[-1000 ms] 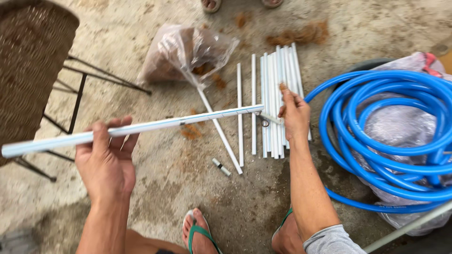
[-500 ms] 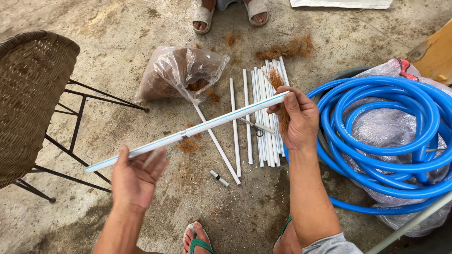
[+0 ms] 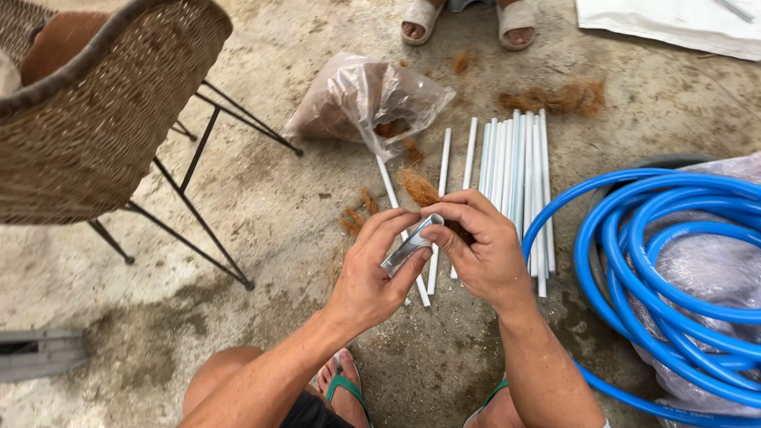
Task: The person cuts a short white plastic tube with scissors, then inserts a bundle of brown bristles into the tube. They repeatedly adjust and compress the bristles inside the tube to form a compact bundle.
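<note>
White tube (image 3: 412, 247) is held end-on by both hands, left hand (image 3: 372, 273) and right hand (image 3: 479, 250) closed on it; brown fibre (image 3: 420, 189) is pinched at its mouth, more tubes (image 3: 515, 166) lie untouched beyond

Two bare hands are seen, the left hand (image 3: 372, 273) and the right hand (image 3: 479, 246), and one short grey plastic tube (image 3: 411, 246) is held between them. About ten long white plastic pipes (image 3: 519, 170) are counted on the floor, with one coiled blue hose (image 3: 658, 261), one clear plastic bag (image 3: 365, 99) and one woven wicker chair (image 3: 103, 111)
</note>
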